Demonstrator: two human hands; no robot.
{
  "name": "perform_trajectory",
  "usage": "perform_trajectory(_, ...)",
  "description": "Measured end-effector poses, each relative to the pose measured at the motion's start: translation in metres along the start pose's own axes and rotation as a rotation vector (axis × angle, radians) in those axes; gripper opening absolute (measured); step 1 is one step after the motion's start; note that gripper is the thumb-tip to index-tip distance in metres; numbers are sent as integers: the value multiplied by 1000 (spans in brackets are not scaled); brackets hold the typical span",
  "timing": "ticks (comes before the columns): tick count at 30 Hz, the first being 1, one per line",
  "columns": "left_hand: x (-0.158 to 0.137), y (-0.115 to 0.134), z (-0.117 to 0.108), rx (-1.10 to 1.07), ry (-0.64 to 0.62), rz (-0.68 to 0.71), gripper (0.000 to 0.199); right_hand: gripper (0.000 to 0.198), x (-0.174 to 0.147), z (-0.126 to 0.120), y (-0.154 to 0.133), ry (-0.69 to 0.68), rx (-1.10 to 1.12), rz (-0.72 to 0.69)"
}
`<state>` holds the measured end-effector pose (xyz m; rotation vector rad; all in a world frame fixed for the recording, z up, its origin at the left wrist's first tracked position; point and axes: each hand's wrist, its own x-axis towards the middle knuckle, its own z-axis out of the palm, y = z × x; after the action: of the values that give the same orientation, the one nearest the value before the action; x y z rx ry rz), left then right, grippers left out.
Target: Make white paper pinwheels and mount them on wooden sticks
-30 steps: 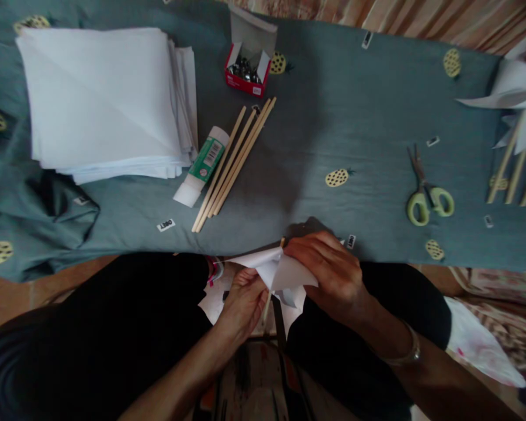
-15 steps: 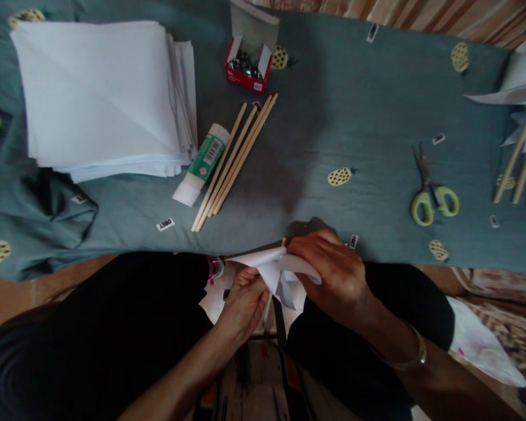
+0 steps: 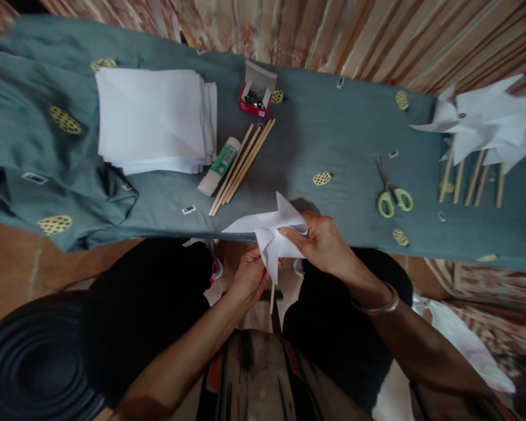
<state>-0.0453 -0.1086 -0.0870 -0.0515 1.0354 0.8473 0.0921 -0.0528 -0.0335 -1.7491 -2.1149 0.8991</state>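
Note:
A white paper pinwheel (image 3: 269,225) on a thin wooden stick (image 3: 272,298) is held at the table's front edge, above my lap. My right hand (image 3: 328,242) grips its right side, the thumb pressed on the paper near the centre. Below the blades on the left, my left hand (image 3: 251,275) is closed around the lower part of the pinwheel. Its fingertips are partly hidden behind the paper, as is the top of the stick.
A stack of white paper (image 3: 151,120) lies at the left. Near it are a glue stick (image 3: 221,166), several wooden sticks (image 3: 249,166) and a red box of metal pins (image 3: 254,105). Scissors (image 3: 392,196) and several finished pinwheels (image 3: 491,126) lie to the right.
The pinwheel has risen and turned so that its blades face up and spread out. My right hand has shifted its hold, thumb now on top. The camera view takes in more of the table.

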Motion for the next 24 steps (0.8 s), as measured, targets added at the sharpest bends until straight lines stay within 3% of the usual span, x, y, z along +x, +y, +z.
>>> perform_trajectory(7,-5,5,3,18,-86,98,21,20,20,-9,4,-192,106,104)
perform_trajectory(12,-11,10,6,14,-136,124,13,21,29,-16,3,-289,93,95)
perform_trajectory(17,-10,13,7,46,-110,111,8,19,33,-23,-1,-356,94,62)
perform_trajectory(24,-7,13,2,68,-153,131,6,20,44,-30,-2,-443,-52,-20)
